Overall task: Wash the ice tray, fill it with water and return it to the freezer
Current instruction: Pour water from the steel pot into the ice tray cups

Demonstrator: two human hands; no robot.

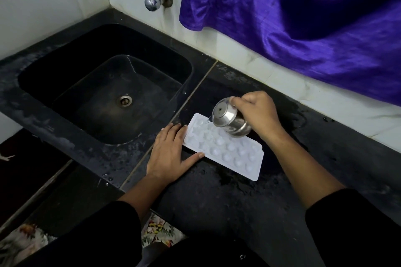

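Wet black table (217,190) bears a white dimpled plastic ice tray (225,149), left grip (169,156) flat-fingered against its edge, right grip (258,112) curled round a tipped steel pot (230,119).

From my end, the counter (217,197) is a black stone slab. Most of its top is wet, with droplets and dull streaks toward the front edge. A thin pale seam (184,105) runs slantwise from the back edge to the front edge and splits the slab in two. Left of the seam a black sink (54,84) is sunk into the counter, with its drain (124,101) in the middle of the basin. Right of the seam I see a white tray (225,153) lying flat, skewed to the edges, its left end near the seam. The left hand (169,158) lies palm down on the counter at that end, its thumb touching the tray's front rim.
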